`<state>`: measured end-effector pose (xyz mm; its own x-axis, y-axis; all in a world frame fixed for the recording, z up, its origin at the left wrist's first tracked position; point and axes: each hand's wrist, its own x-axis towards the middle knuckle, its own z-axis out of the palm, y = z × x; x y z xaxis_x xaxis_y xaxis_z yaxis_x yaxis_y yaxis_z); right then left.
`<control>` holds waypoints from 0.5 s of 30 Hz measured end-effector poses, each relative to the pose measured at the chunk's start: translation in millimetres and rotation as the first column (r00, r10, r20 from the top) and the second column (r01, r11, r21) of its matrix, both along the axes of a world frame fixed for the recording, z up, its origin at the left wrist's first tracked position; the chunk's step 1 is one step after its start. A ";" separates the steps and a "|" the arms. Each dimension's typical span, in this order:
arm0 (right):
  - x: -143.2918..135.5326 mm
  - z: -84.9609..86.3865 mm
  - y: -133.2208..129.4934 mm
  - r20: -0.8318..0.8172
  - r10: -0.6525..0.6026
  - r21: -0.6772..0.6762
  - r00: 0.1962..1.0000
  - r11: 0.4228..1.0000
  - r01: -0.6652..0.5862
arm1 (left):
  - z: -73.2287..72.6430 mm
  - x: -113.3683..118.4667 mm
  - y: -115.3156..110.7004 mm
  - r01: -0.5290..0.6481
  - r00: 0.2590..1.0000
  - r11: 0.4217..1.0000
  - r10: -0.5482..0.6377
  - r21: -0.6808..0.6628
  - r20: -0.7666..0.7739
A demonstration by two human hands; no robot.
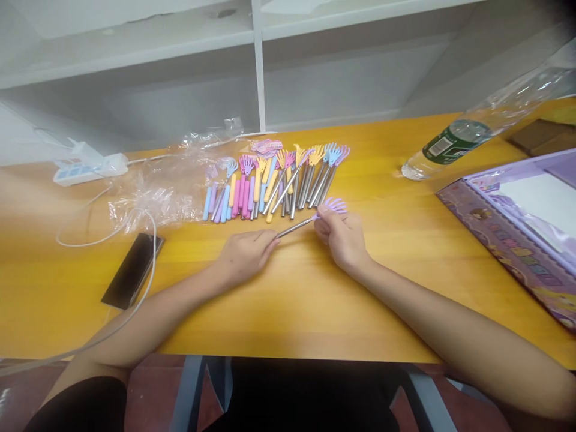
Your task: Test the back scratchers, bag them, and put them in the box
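Between my two hands is a back scratcher (294, 228) with a metal rod and a purple claw head. My left hand (247, 255) is closed around the rod's lower end. The fingers of my right hand (344, 237) pinch it just below the purple claw. Just beyond my hands lies a row of several back scratchers (330, 159) with purple, blue, yellow and pink claws. Several coloured handle sleeves (231, 198) lie among their rods toward the left of the row. Whether a sleeve sits inside my left hand is hidden.
Clear plastic bags (157, 198) lie left of the row, near a white power strip (92, 169). A phone (132, 270) and a white cable (153, 252) are by my left forearm. At the right stand a water bottle (454, 144) and a purple printed box (508, 240). Shelving (258, 72) backs the table.
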<state>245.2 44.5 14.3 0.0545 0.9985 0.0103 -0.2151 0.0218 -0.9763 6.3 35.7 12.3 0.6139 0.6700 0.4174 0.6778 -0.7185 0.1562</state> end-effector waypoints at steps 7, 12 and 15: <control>14.2 6.2 11.5 -0.048 -0.109 0.033 0.993 0.993 0.111 | -0.8 -2.3 3.6 0.002 1.000 1.000 -0.002 0.017 -0.020; 15.5 7.7 13.2 -0.083 -0.169 0.093 0.982 0.980 0.177 | 1.9 -0.1 5.4 0.018 1.000 1.000 -0.018 0.023 -0.011; 21.5 12.3 17.4 -0.078 -0.200 0.099 0.977 0.973 0.207 | 2.0 -1.3 6.5 0.026 1.000 0.999 -0.026 0.034 -0.005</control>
